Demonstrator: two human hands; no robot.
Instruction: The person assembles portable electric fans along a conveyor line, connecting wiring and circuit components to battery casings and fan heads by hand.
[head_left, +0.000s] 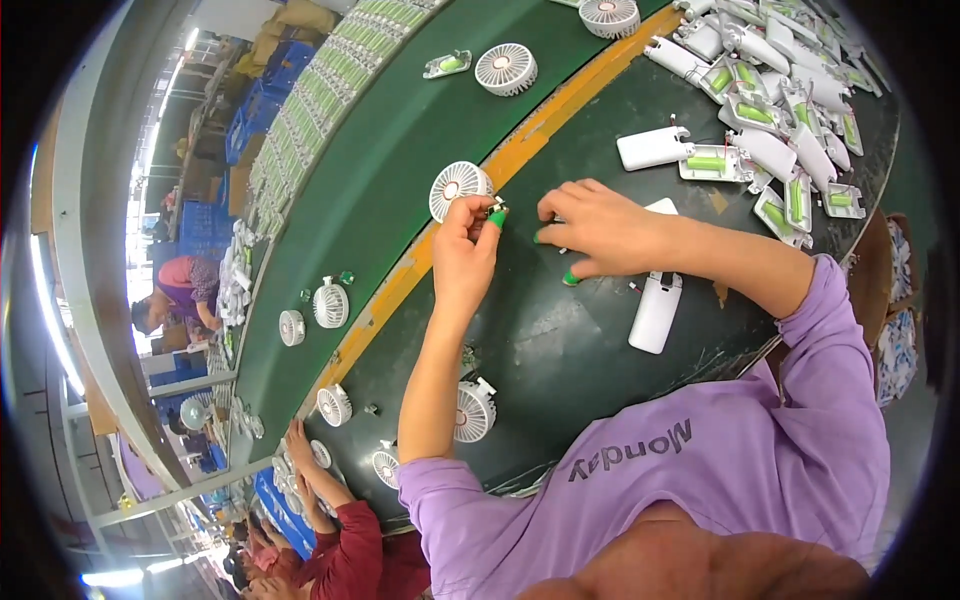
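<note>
My left hand (468, 250) is closed in a pinch on a small part with a metallic end (495, 208); its exact kind is too small to make out. Just beyond those fingers is a white round fan head (460, 186) at the belt's edge, and I cannot tell whether they touch it. To the right, my right hand (605, 230) hovers palm down over the dark table, fingers curved and apart, with nothing visible in them. Both hands show green on fingertips. A white handle shell (656, 312) lies below my right wrist, and another white piece (662, 207) is partly hidden behind it.
A heap of white handle shells (770, 100), some with green batteries, covers the far right. The green conveyor belt (400, 160) carries several fan heads (506, 69) past a yellow edge strip (540, 125). Another fan head (474, 411) sits by my left forearm. A co-worker's arm (320, 480) reaches in lower left.
</note>
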